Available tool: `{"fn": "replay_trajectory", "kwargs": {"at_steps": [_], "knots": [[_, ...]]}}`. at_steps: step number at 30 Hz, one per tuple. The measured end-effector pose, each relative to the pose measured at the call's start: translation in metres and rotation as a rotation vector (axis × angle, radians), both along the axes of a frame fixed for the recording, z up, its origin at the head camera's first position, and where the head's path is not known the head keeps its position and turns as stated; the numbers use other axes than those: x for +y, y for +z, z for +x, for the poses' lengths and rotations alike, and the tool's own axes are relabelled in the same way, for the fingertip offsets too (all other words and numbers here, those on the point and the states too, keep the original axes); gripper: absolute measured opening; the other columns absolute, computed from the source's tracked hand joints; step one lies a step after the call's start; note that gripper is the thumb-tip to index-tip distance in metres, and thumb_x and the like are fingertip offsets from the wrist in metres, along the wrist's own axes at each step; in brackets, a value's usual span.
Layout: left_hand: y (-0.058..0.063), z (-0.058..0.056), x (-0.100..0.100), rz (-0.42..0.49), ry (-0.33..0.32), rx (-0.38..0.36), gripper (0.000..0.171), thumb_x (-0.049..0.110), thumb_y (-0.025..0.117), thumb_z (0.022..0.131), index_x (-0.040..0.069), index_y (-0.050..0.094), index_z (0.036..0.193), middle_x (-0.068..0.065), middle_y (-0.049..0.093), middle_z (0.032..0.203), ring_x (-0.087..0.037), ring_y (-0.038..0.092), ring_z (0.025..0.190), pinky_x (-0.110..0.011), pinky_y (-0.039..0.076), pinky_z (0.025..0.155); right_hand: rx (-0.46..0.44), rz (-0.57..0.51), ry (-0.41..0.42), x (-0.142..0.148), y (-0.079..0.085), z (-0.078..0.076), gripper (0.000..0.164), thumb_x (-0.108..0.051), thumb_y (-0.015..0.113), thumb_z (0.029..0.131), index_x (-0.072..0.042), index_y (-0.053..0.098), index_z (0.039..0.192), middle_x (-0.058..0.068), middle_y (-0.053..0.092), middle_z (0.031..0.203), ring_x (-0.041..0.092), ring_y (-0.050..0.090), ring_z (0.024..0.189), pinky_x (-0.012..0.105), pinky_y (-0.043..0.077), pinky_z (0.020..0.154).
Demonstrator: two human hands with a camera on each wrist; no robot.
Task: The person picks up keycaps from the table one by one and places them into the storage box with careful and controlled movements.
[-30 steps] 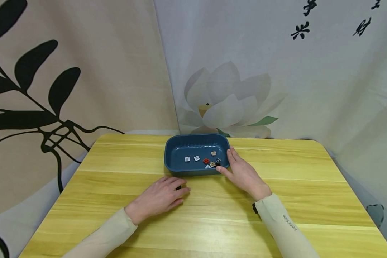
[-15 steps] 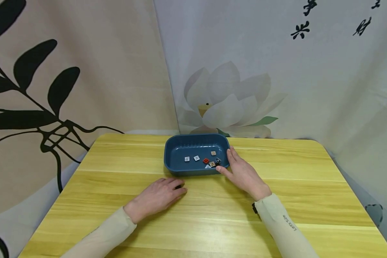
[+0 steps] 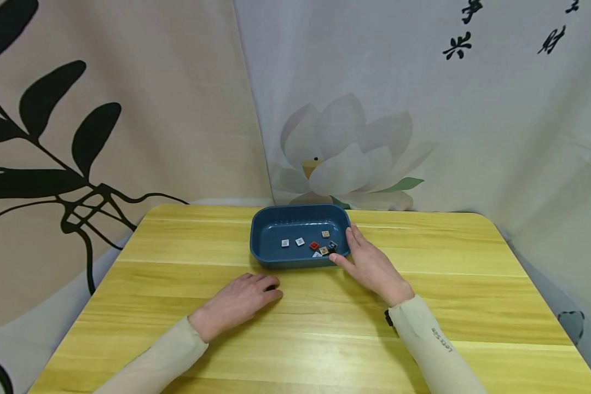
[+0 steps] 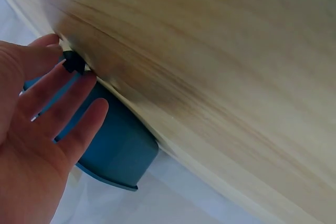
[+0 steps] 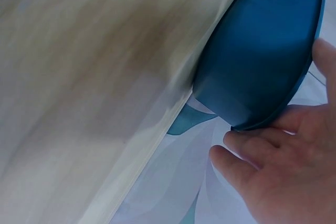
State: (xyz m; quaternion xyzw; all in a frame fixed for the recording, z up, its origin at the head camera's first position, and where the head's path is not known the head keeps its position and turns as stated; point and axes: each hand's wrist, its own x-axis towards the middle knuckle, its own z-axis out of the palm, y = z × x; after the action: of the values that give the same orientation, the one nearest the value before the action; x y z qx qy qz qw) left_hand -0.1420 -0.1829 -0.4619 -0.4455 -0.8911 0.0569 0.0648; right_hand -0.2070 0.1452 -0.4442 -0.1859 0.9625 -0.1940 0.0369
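A dark blue rectangular tray [image 3: 295, 262] stands near the table's far edge. My right hand [image 3: 374, 268] holds its right front corner, thumb on the front rim and fingers along the right side. In the right wrist view, bent fingertips [image 5: 239, 140] lie against the rim. In front of the tray, my left hand [image 3: 238, 301] is low over the table, pinching a small black piece [image 4: 74, 62] between thumb and fingertips; its kind is mostly hidden by the fingers. Inside the tray lie several small square pieces: white [image 3: 300, 241], red [image 3: 314, 245], tan [image 3: 325, 234] and black.
The wooden table [image 3: 448, 262] has rounded far corners. Close behind it hangs a pale curtain [image 3: 202, 109] printed with dark leaves, a lotus and characters. The right sleeve [image 3: 433, 345] lies low over the table, with a black band at its cuff.
My left hand has drawn slightly left, its thumb and fingers closing in on the small black piece. The right hand and the tray stay in place.
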Motion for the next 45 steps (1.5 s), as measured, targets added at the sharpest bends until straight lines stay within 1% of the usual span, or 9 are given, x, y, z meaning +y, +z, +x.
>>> {"fn": "replay_trajectory", "kwargs": {"at_steps": [7,14,17,21,26,30,35,39,45], "knots": [[0.001,0.000,0.001,0.031,-0.007,-0.026,0.036,-0.003,0.072,0.093,0.017,0.073,0.123,-0.006,0.066,0.123,-0.023,0.066,0.108,-0.037,0.058,0.091,-0.001,0.001,0.006,0.000,0.001,0.000,0.096,-0.063,0.050,0.102,0.008,0.021,0.160,0.025,0.015,0.169,0.041,0.027,0.153,0.053,0.034,0.118],[0.000,0.000,0.001,0.066,-0.028,0.010,0.031,-0.008,0.074,0.088,0.013,0.075,0.111,-0.003,0.066,0.112,-0.017,0.064,0.100,-0.030,0.057,0.090,0.008,0.003,0.011,0.001,0.000,-0.001,0.096,-0.063,0.050,0.103,0.009,0.022,0.159,0.026,0.015,0.169,0.041,0.027,0.153,0.053,0.034,0.118],[-0.001,0.000,0.001,0.083,-0.027,0.015,0.032,-0.010,0.074,0.086,0.012,0.076,0.109,-0.003,0.066,0.111,-0.017,0.064,0.100,-0.029,0.057,0.089,0.006,0.006,0.013,0.000,-0.001,-0.001,0.096,-0.063,0.050,0.103,0.009,0.022,0.159,0.026,0.015,0.169,0.041,0.027,0.153,0.054,0.034,0.118],[0.002,0.001,0.001,0.109,-0.026,0.020,0.035,-0.011,0.076,0.085,0.010,0.076,0.113,-0.005,0.067,0.115,-0.018,0.065,0.104,-0.029,0.057,0.090,-0.001,0.004,0.009,0.000,-0.001,-0.001,0.095,-0.063,0.050,0.103,0.008,0.021,0.160,0.025,0.015,0.169,0.041,0.027,0.153,0.053,0.034,0.118],[0.009,0.002,0.003,0.166,-0.031,0.001,0.034,-0.007,0.076,0.089,0.009,0.075,0.119,-0.005,0.068,0.118,-0.017,0.066,0.106,-0.028,0.057,0.093,-0.001,0.001,0.008,0.000,-0.001,-0.001,0.094,-0.061,0.052,0.103,0.008,0.021,0.160,0.026,0.015,0.169,0.041,0.028,0.152,0.054,0.034,0.118],[0.018,0.004,0.007,0.225,-0.028,-0.015,0.033,-0.004,0.076,0.091,0.008,0.074,0.122,-0.005,0.068,0.121,-0.015,0.066,0.107,-0.027,0.056,0.093,-0.007,-0.004,0.001,0.000,-0.001,-0.002,0.094,-0.059,0.053,0.103,0.007,0.021,0.160,0.025,0.015,0.169,0.041,0.027,0.153,0.053,0.034,0.118],[0.028,0.006,0.012,0.275,-0.016,-0.014,0.035,-0.003,0.076,0.091,0.006,0.073,0.125,-0.005,0.067,0.125,-0.016,0.065,0.112,-0.028,0.056,0.096,-0.011,-0.007,-0.002,-0.001,-0.002,-0.002,0.094,-0.059,0.054,0.103,0.007,0.021,0.160,0.024,0.014,0.170,0.041,0.028,0.153,0.053,0.034,0.118],[0.033,0.007,0.016,0.311,-0.009,-0.019,0.037,-0.002,0.078,0.090,0.007,0.072,0.126,-0.004,0.066,0.127,-0.016,0.064,0.115,-0.029,0.055,0.098,-0.012,-0.002,-0.003,0.000,-0.002,-0.002,0.093,-0.058,0.054,0.103,0.007,0.021,0.160,0.025,0.014,0.169,0.041,0.028,0.152,0.053,0.034,0.118],[0.037,0.005,0.021,0.380,0.002,0.025,0.038,-0.001,0.082,0.087,0.006,0.072,0.124,-0.004,0.067,0.128,-0.016,0.064,0.117,-0.028,0.054,0.099,0.000,0.000,0.001,0.000,-0.003,-0.002,0.093,-0.057,0.055,0.103,0.008,0.022,0.160,0.026,0.015,0.169,0.042,0.029,0.151,0.054,0.035,0.117]]}}
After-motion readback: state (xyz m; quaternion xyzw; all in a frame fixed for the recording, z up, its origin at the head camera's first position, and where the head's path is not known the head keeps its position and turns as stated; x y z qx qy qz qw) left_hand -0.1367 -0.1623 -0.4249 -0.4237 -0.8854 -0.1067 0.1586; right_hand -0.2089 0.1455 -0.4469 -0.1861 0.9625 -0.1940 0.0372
